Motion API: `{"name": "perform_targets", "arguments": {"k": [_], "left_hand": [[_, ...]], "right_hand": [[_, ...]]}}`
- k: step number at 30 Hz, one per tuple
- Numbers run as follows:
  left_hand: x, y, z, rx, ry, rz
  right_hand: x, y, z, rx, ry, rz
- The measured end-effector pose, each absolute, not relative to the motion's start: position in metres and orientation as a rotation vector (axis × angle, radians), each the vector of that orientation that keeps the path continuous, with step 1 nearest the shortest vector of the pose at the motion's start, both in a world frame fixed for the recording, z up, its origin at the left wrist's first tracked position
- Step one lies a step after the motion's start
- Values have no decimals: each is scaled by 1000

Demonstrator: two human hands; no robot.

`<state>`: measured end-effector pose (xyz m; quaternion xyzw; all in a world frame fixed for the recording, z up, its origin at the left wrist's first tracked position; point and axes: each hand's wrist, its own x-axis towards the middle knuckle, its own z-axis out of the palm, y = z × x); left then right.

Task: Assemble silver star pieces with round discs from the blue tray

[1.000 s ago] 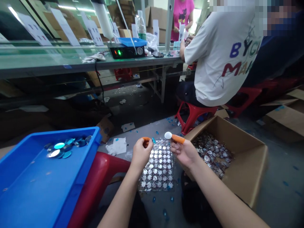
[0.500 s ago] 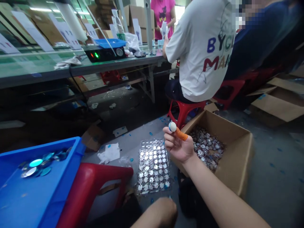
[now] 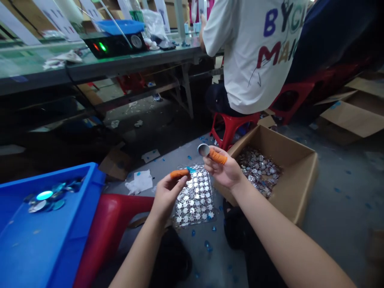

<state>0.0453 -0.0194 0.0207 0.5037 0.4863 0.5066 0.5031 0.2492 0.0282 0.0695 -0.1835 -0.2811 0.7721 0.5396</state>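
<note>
My right hand (image 3: 223, 168), an orange finger cot on one finger, pinches a small round disc (image 3: 203, 150) with a shiny grey face and a dark rim. Left of it and slightly lower is my left hand (image 3: 168, 192), also with an orange finger cot. Its thumb and index finger are closed on a thin piece of blue film (image 3: 191, 170). Below the hands, a clear tray (image 3: 213, 212) holds rows of silver star-shaped pieces (image 3: 196, 196). The disc and the film are apart.
At left, a blue bin (image 3: 72, 224) with several round discs (image 3: 45, 196) rests on a red stool (image 3: 120, 208). A cardboard box (image 3: 297, 188) of silver pieces stands at right. Ahead, a person in a white shirt (image 3: 255, 60) sits by the workbench (image 3: 120, 64). Blue film scraps litter the floor.
My left hand has risen from low in the view to near the disc, with blue film at its fingertips. The disc's face, whitish before, now looks shiny grey. The view has tilted down.
</note>
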Motion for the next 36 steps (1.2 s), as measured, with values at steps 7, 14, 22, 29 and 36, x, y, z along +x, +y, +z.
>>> {"name": "perform_targets", "arguments": {"k": [7,14,22,29,36], "left_hand": [[42,-20,40,1261,1291,1407],[35,-26,42,1392,1316,1457],[33,-28,47,1561,1362,1425],[36,-29,51,1654,1486,1454],[38,-30,48,1666,1582,1423]], "right_hand": [[232,21,60,-720,-989,1772],[223,18,57,-854,-1159,1721],[218,17,59,-889,-1280,1666],[214,17,64,-886,-1348,1556],[213,16,57,-872,-1307,1576]]}}
